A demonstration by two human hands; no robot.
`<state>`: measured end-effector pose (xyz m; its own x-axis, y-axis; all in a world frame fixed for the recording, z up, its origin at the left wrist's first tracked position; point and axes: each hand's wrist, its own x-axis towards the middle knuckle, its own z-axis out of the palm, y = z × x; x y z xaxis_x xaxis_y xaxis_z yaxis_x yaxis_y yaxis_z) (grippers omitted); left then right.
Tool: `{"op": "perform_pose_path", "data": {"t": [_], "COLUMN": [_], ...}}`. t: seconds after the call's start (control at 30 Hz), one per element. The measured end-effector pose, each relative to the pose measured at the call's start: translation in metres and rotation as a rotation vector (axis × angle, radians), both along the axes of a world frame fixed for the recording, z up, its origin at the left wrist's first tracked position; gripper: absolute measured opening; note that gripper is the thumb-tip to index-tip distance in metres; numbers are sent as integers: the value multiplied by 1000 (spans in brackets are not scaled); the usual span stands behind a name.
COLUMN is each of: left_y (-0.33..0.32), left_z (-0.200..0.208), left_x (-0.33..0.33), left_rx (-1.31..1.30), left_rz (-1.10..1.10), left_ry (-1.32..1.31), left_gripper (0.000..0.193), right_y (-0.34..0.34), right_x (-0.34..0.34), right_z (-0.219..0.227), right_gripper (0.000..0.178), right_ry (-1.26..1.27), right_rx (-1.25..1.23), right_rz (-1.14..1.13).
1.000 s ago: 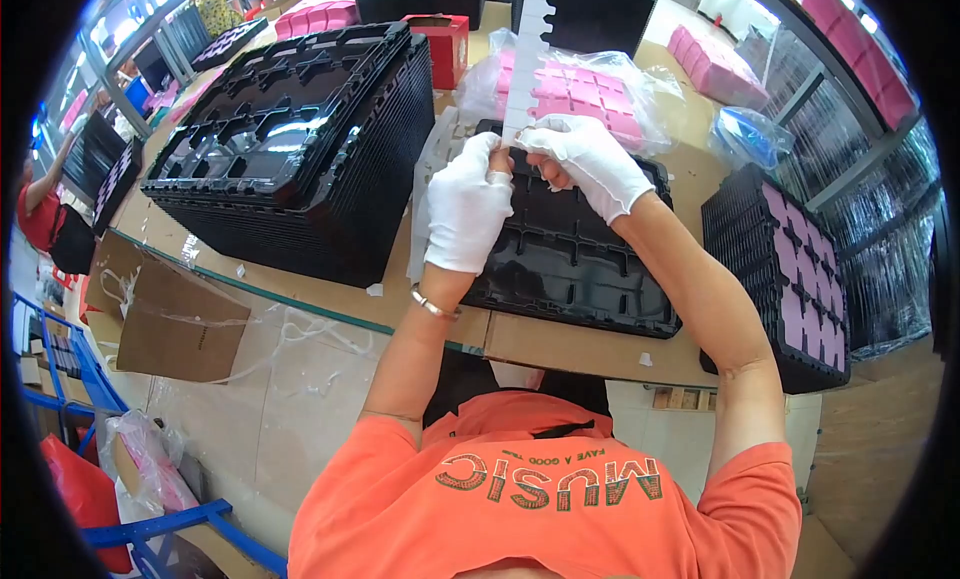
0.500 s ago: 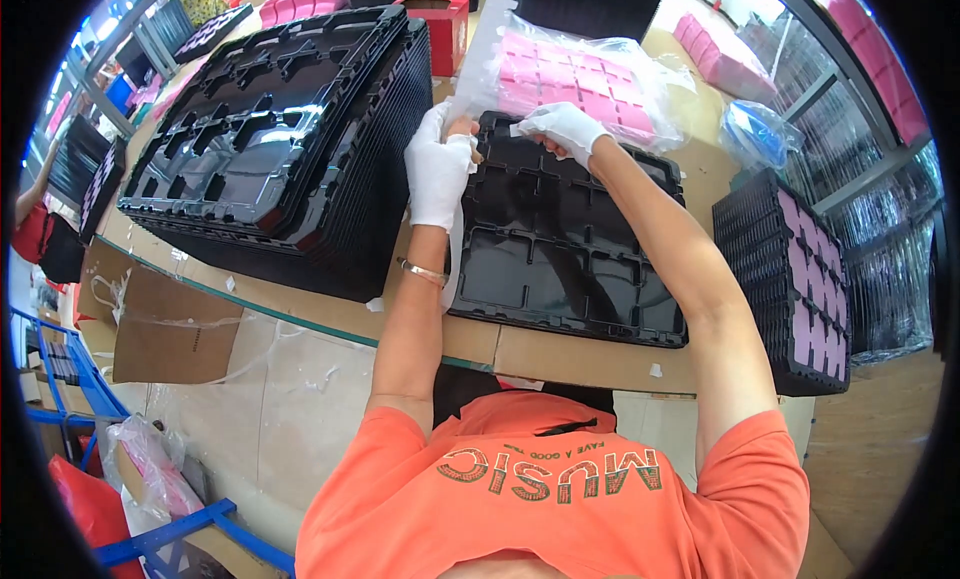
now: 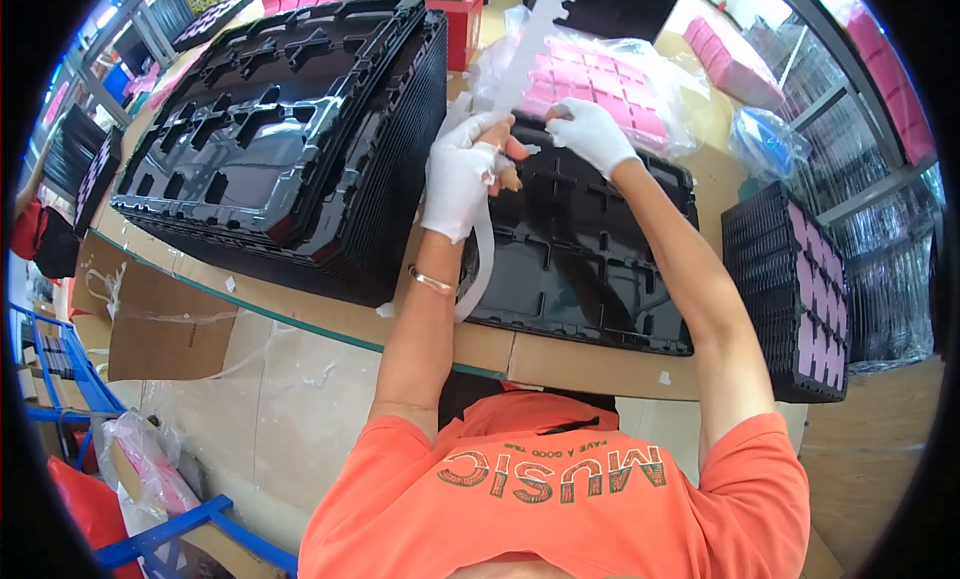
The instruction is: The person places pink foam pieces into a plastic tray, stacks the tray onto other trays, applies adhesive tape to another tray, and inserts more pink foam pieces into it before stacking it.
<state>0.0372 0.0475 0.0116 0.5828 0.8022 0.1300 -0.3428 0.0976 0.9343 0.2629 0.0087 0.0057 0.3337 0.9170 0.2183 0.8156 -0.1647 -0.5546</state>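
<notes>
The white strip (image 3: 528, 57) runs from my left hand (image 3: 462, 174), which is curled closed on it, away and slightly rightward. My right hand (image 3: 592, 137), farther from it, hovers over the black tray (image 3: 515, 274), fingers bent together; I can't tell if they pinch anything. The strip's far end is cut off; my grip hides its near end.

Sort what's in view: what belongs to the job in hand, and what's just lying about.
In the job:
white strip, held in the left hand
black tray, under the right hand
tray stack, probably

Seemingly just lying about:
red box
blue bundle
white scraps
</notes>
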Motion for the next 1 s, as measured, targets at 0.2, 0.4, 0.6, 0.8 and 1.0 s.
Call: {"op": "perform_pose_path", "data": {"t": [0.2, 0.4, 0.6, 0.8, 1.0], "left_y": [-8, -18, -7, 7, 7], "left_z": [3, 12, -12, -14, 1], "left_x": [-7, -1, 4, 6, -6], "left_rx": [-17, 81, 575, 569, 268], "left_rz": [-74, -66, 365, 503, 298], "left_ry": [-20, -89, 73, -24, -189], "left_gripper": [27, 25, 17, 17, 23], "right_y": [-47, -49, -54, -67, -99], "right_x": [-89, -97, -110, -96, -122], "right_z": [78, 84, 97, 93, 38], "right_gripper": [25, 22, 20, 20, 26], "right_ry": [789, 678, 656, 830, 469], "right_rx": [83, 141, 14, -104, -449], "right_rz": [60, 10, -60, 29, 165]}}
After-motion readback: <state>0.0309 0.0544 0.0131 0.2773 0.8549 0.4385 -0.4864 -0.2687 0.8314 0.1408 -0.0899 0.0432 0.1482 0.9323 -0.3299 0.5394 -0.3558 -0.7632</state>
